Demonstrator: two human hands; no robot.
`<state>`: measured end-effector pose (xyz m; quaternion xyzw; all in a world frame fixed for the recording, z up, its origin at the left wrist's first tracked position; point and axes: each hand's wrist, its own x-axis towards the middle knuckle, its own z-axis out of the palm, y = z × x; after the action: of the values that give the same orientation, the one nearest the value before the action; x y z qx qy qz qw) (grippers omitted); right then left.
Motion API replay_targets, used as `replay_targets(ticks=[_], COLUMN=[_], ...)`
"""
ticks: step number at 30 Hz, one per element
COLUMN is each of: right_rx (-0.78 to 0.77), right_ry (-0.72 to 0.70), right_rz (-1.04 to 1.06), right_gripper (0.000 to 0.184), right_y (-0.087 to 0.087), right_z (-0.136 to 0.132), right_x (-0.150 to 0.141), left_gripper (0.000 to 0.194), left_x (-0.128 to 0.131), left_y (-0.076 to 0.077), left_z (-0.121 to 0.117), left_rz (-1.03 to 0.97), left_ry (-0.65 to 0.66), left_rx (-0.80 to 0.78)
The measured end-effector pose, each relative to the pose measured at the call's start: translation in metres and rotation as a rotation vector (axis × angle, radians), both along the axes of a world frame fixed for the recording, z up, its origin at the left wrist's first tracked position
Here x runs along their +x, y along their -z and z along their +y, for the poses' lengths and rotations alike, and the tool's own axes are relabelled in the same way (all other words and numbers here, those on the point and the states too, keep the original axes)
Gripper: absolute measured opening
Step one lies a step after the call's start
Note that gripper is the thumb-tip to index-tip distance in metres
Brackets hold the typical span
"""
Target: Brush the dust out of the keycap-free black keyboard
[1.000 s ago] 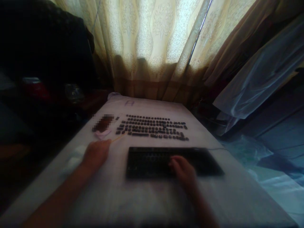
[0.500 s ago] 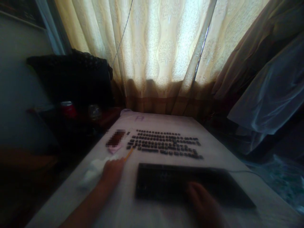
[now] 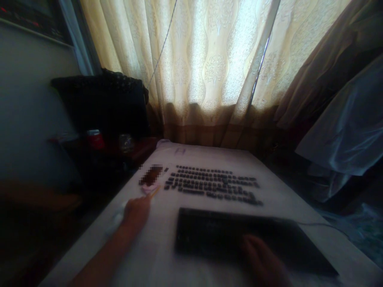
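Note:
My left hand [image 3: 137, 211] is closed around a thin orange stick [image 3: 154, 193], its kind too blurred to tell. The stick's far end is near a small pink piece [image 3: 149, 188] and left of the rows of loose black keycaps [image 3: 206, 179]. Beneath and beside that hand lies a crumpled white cloth or tissue [image 3: 116, 219], partly hidden. A wide black keyboard base [image 3: 209, 235] with a cable lies in front of me. At its near edge, my right hand [image 3: 260, 255] is closed on it; motion blurs the fingers, and some are hidden.
A blurred-out dark rectangular item [image 3: 152, 175] lies left of the keycaps. The cable [image 3: 323, 224] runs right from the keyboard. Left of the table stand a dark screen [image 3: 104, 103], a red can [image 3: 95, 139] and a glass jar [image 3: 126, 142]. Curtains [image 3: 209, 71] hang behind; fabric hangs at right.
My left hand has drawn the stick's tip away from the lower left keycaps, leftward toward the pink piece. The whole view has shifted slightly. My right hand stays at the keyboard base.

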<state>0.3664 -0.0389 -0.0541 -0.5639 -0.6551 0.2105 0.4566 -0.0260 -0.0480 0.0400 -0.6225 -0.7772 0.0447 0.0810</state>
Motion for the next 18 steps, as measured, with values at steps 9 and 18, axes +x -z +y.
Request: replay_targets(ticks=[9,18], right_rx=[0.002,-0.027], right_ry=[0.104,0.149], right_rz=[0.076,0.073], right_gripper=[0.03,0.03], right_y=[-0.004,-0.003], right_z=[-0.012,-0.015], right_x=[-0.012,-0.013], left_gripper=[0.04,0.045], left_x=[0.019,-0.042], left_y=[0.017,-0.018], left_z=[-0.004,-0.016], left_rz=[-0.096,-0.099], left_ry=[0.004,-0.13], left_rx=[-0.025,0.053])
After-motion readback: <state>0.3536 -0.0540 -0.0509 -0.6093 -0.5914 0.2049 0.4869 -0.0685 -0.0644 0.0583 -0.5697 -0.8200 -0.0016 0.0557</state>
